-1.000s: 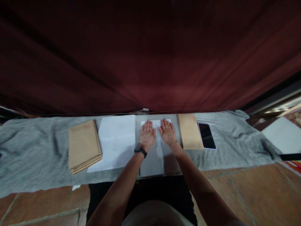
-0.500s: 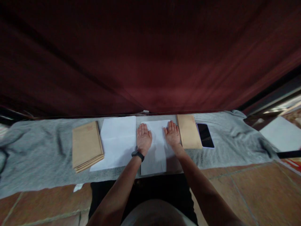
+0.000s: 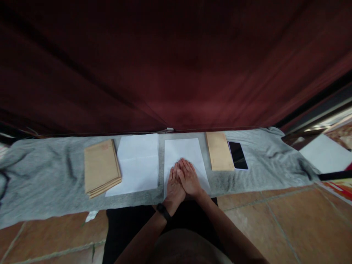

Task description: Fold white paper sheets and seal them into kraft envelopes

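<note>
A white sheet of paper (image 3: 183,148) lies on the grey cloth in front of me. Flat on its near part rests my left hand (image 3: 175,186), fingers stretched out, a black band on the wrist. My right hand (image 3: 190,179) lies beside it and partly over it, also flat with the fingers extended. Neither hand grips anything. Left of them lies a stack of white paper (image 3: 139,161), creased across its middle. A pile of brown envelopes (image 3: 101,165) overlaps that stack's left edge. More brown envelopes (image 3: 220,152) lie to the right of the sheet.
A phone (image 3: 238,156) with a dark screen lies right of the envelopes. The grey cloth (image 3: 264,157) covers the long narrow surface. A dark red hanging fabric (image 3: 176,73) rises behind it. A white sheet-like thing (image 3: 327,154) is at the far right, above the tiled floor (image 3: 261,220).
Both hands have come together and moved toward me, from the upper sides of the sheet to its near middle. The right hand now partly overlaps the left.
</note>
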`<state>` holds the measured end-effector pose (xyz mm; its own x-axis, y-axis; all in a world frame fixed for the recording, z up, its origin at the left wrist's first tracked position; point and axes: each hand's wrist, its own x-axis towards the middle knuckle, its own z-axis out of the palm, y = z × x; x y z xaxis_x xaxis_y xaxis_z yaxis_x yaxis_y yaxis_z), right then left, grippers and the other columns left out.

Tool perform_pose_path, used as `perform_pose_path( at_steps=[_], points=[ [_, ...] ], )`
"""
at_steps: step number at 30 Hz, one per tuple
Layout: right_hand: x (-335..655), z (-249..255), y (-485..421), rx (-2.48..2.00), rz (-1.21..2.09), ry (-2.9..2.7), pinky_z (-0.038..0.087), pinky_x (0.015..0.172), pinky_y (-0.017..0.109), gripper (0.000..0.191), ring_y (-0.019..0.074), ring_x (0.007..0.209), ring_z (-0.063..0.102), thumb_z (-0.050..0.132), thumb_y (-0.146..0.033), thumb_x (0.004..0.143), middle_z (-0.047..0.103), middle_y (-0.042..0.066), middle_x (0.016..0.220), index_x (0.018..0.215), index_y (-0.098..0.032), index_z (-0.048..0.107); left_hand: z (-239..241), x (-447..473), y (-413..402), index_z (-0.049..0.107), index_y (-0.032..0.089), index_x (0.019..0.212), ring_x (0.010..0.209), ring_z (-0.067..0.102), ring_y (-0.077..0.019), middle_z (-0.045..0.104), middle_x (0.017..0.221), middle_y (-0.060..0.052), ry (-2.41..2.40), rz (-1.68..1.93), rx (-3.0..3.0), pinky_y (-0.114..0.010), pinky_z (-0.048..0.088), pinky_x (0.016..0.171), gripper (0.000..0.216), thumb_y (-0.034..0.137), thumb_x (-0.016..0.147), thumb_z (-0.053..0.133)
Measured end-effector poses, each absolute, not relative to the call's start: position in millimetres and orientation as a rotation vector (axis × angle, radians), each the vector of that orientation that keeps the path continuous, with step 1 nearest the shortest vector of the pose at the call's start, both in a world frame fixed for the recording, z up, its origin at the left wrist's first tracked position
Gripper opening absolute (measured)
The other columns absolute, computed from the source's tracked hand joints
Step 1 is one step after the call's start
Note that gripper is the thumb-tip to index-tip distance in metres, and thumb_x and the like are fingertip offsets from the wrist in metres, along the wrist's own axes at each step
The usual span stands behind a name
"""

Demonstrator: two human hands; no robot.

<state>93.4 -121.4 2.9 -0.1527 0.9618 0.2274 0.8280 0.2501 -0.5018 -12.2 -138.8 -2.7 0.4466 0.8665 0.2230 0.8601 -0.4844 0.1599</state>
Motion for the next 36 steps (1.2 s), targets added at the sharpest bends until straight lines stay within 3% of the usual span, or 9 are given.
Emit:
perform_pose_path(
  at_steps=[8,19,24,28,36],
  points=[
    [127.8,1.6,-149.9,-1.699,0.078,-2.152,0.03,0.122,0.049,0.061,0.0271,0.149,0.033,0.039,-0.039,0.104,0.035,0.015,0.16,0.157,-0.012,0.031,7.6,-28.6,-140.5,0.028,0.003,0.156,0.152,0.024,-0.0267,0.032,0.161,-0.02,1.669,0.405,2.563,-0.048,0.027,0.124,0.06,0.018,0.097,0.033],
    [168.5,-1.9,-185.8,-1.773,-0.075,-2.158,0.031,0.121,0.047,0.065,0.0281,0.147,0.037,0.04,-0.038,0.105,0.035,0.016,0.161,0.16,-0.012,0.02,4.2,-44.5,-146.1,0.034,0.001,0.152,0.151,0.026,-0.029,0.034,0.16,-0.021,1.792,0.494,2.457,-0.049,0.03,0.122,0.058,0.02,0.098,0.035],
    [181.7,-3.4,-201.3,-1.784,-0.062,-2.139,0.032,0.121,0.049,0.063,0.0285,0.148,0.036,0.04,-0.038,0.105,0.037,0.015,0.16,0.16,-0.015,0.022,12.2,-49.4,-154.0,0.028,0.004,0.156,0.151,0.028,-0.029,0.037,0.158,-0.021,1.801,0.534,2.466,-0.051,0.032,0.121,0.059,0.02,0.1,0.033],
    [162.0,2.0,-199.1,-1.804,0.002,-2.031,0.032,0.121,0.051,0.058,0.0278,0.15,0.031,0.033,-0.033,0.106,0.036,0.016,0.16,0.16,-0.013,0.022,20.8,-32.8,-171.3,0.022,0.01,0.159,0.153,0.023,-0.0254,0.032,0.162,-0.014,1.681,0.509,2.542,-0.048,0.028,0.124,0.062,0.021,0.099,0.035],
    [113.3,9.5,-182.6,-1.635,0.218,-2.136,0.032,0.122,0.048,0.055,0.0231,0.149,0.034,0.032,-0.034,0.106,0.04,0.013,0.158,0.157,-0.013,0.031,4.5,-22.9,-184.9,0.025,0.012,0.158,0.152,0.027,-0.0261,0.035,0.161,-0.016,1.351,0.381,2.744,-0.05,0.023,0.124,0.065,0.021,0.096,0.042]
  ],
)
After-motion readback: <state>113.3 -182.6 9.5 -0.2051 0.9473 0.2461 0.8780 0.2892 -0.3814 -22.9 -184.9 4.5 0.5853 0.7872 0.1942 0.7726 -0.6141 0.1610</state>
